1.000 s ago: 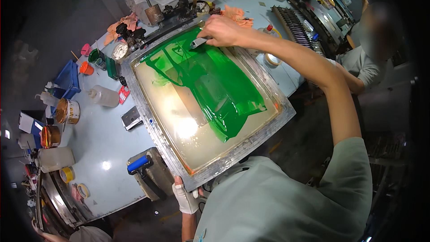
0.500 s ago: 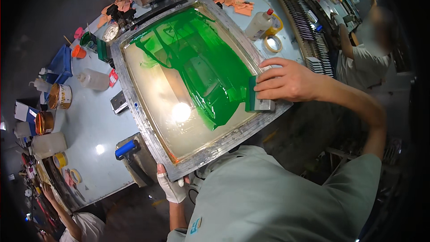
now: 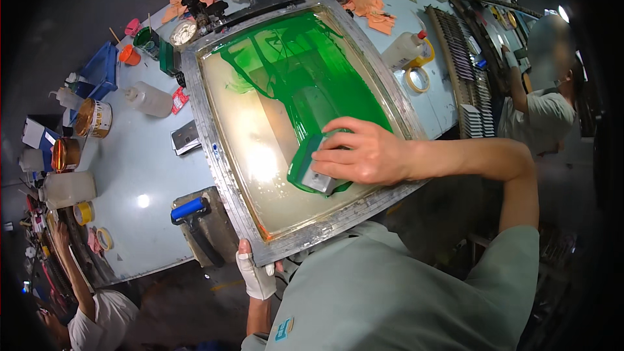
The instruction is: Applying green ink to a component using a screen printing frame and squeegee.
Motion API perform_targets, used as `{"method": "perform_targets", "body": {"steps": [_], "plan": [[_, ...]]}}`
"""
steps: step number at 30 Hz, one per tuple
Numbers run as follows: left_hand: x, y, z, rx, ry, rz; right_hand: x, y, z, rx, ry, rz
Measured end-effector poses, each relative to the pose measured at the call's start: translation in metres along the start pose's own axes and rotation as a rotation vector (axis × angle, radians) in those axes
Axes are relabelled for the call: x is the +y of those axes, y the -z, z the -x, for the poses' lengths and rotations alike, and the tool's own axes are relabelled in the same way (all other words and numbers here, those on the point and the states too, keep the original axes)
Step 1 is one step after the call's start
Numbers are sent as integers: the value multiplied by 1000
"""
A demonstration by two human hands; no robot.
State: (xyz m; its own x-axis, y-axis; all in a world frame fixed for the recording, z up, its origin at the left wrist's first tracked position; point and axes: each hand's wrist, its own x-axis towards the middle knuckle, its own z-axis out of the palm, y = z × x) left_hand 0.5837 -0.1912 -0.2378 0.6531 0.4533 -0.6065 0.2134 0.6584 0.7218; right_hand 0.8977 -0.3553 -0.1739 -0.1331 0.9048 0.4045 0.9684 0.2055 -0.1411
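Observation:
A screen-printing frame (image 3: 325, 229) with a worn grey metal rim lies in front of me. Glossy green ink (image 3: 354, 78) is spread over much of its mesh, mostly the far and right parts. My right hand (image 3: 370, 153), bare, grips a squeegee (image 3: 317, 180) with a grey metal holder. Its green blade side meets the ink near the mesh's lower middle. My left hand (image 3: 258, 278), in a white glove with bare fingertips, is closed on the frame's near left corner, thumb on top; the fingers underneath are mostly hidden.
Left of the frame are a blue-sleeved roller (image 3: 190, 210), a squeeze bottle (image 3: 149, 99) and several tins. Black clamps (image 3: 208, 10) stand at the far end. On the right are a red-capped bottle (image 3: 403, 50) and tape roll (image 3: 416, 80). Co-workers are at right (image 3: 549, 110) and lower left (image 3: 101, 325).
My right hand has carried the squeegee left from the frame's right rim onto the green ink at the lower middle. My left hand still holds the corner. The view has shifted slightly.

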Motion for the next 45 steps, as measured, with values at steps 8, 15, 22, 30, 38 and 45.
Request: {"method": "perform_targets", "body": {"steps": [8,15,22,30,38,45], "plan": [[4,8,-6,-145,-14,-83,209,-3,-89,-300,-446,370],[-3,6,-3,-76,-22,-54,91,23,-33,-208,-172,147],[14,-6,-3,-158,-94,-46,210,14,-57,-186,-528,218],[5,-1,-3,-75,-78,-24,53,89,13,-272,-443,49],[10,-3,-2,-39,-28,43,25,37,3,-323,-363,391],[11,5,-6,-132,-48,-31,217,20,-57,-240,-461,146]]}}
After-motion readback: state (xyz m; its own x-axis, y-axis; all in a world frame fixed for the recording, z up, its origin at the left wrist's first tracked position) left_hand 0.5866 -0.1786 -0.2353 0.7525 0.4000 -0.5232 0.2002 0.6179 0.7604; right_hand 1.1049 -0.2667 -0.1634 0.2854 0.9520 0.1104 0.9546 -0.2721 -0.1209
